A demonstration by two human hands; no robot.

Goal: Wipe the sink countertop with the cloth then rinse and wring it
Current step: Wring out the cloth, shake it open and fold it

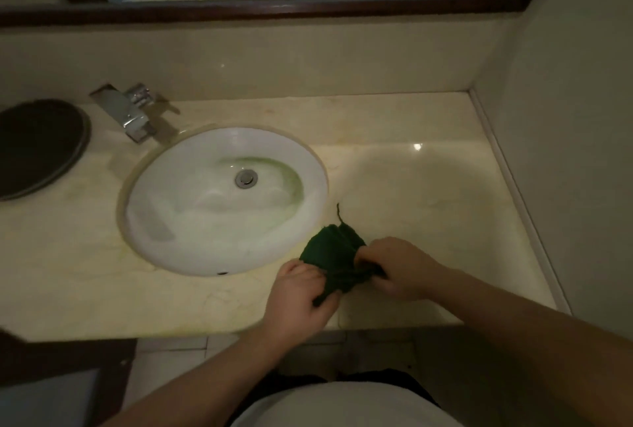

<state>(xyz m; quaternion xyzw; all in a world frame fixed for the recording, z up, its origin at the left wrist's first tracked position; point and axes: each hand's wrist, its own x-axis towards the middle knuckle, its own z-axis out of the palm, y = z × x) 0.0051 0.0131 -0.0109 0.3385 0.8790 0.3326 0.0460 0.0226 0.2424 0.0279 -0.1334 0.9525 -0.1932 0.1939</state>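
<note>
Left hand gripping cloth | right hand gripping other end | over countertop beside sink

Two hands, one cloth, one sink, one faucet.

Green cloth bunched btwn both hands — over countertop

dark round tray far left on the counter | chrome faucet beside it | dark-wood-framed mirror along the back wall
</note>
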